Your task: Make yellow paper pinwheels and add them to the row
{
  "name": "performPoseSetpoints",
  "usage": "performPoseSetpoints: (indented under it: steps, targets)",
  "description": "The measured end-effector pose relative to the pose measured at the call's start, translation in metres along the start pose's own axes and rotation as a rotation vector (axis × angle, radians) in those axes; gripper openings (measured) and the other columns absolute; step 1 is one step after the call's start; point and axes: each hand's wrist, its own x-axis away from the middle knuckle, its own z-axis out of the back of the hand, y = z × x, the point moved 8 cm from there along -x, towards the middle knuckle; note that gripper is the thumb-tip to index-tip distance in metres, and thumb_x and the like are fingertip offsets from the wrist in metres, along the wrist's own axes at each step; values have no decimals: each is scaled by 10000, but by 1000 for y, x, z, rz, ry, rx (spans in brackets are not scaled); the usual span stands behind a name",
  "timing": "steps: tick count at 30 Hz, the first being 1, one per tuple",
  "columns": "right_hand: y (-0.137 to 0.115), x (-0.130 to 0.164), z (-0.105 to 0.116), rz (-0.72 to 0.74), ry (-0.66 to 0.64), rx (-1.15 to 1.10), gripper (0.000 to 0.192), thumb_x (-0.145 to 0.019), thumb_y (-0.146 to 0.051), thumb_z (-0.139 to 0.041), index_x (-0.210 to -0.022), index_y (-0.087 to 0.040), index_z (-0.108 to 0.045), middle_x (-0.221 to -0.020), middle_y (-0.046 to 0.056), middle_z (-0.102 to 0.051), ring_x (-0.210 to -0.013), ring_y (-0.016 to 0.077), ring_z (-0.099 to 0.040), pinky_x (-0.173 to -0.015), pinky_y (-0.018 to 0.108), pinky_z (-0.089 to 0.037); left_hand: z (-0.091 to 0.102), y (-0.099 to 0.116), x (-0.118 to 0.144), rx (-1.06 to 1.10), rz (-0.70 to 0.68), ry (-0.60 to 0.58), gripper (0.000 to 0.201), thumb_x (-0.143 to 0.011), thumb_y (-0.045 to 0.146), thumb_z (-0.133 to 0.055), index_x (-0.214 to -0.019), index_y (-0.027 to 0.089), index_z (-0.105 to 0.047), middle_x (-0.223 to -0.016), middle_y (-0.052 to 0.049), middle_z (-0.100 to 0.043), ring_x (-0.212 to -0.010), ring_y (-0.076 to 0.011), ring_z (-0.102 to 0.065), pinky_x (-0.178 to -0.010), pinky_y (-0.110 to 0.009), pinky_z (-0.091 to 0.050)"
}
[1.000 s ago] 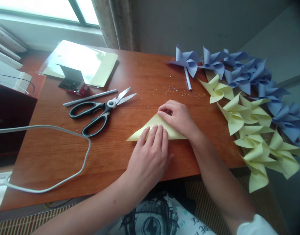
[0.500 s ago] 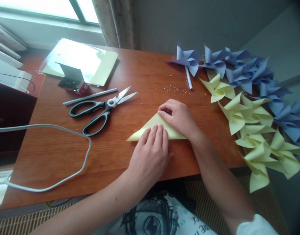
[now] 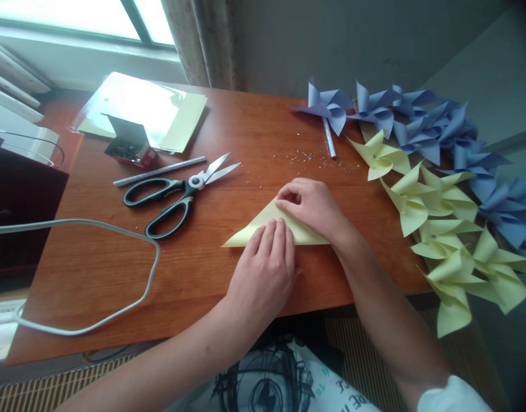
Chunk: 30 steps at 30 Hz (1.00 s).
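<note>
Yellow paper triangle (image 3: 250, 229) lies mid-tabletop toward the near edge; left hand (image 3: 263, 269) pins it with flat, extended fingers, right hand (image 3: 312, 206) presses curled fingertips on the apex. Uneven pressure could skew the crease; a slip could slide the sheet toward the scissors (image 3: 177, 194)

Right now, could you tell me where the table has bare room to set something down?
Bare wood lies inside the cable loop, left of the left hand, and between the scissors and the far table edge. The right side is crowded with yellow pinwheels and blue pinwheels.
</note>
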Motion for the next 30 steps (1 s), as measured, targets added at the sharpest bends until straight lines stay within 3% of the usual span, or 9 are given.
performPoseSetpoints:
  steps: [14,19,25,30]
  targets:
    - [4,-10,-3,-65,-107,42,32,-819,-212,-718,-790,-212,-733,-844,15,-730,-765,165,-628,-681,288,-426,6,10,7,-11,13,20,615,-960,245,-506,-1465,-97,-424,-1541,-329,-395,-1444,-417,-413,-1192,-513,-367]
    - [4,-11,-3,-59,-111,33,48,-820,-202,-710,-774,-212,-720,-826,10,-728,-761,160,-623,-681,287,-417,8,17,15,-8,18,32,574,-975,242,-473,-1448,-83,-462,-1540,-302,-415,-1446,-401,-417,-1191,-499,-376]
    - [4,-10,-2,-63,-104,18,40,-817,-196,-709,-779,-203,-718,-824,10,-725,-759,153,-622,-667,279,-410,-5,19,19,27,68,-16,672,-1004,407,-439,-1473,-75,-437,-1573,-288,-370,-1483,-387,-359,-1227,-482,-319]
    - [6,-10,-3,-76,-115,23,38,-822,-213,-709,-787,-204,-719,-838,8,-726,-781,155,-625,-680,272,-410,-21,20,24,82,68,-28,961,-944,667,-409,-1523,-96,-322,-1619,-317,-234,-1525,-430,-230,-1249,-531,-222]
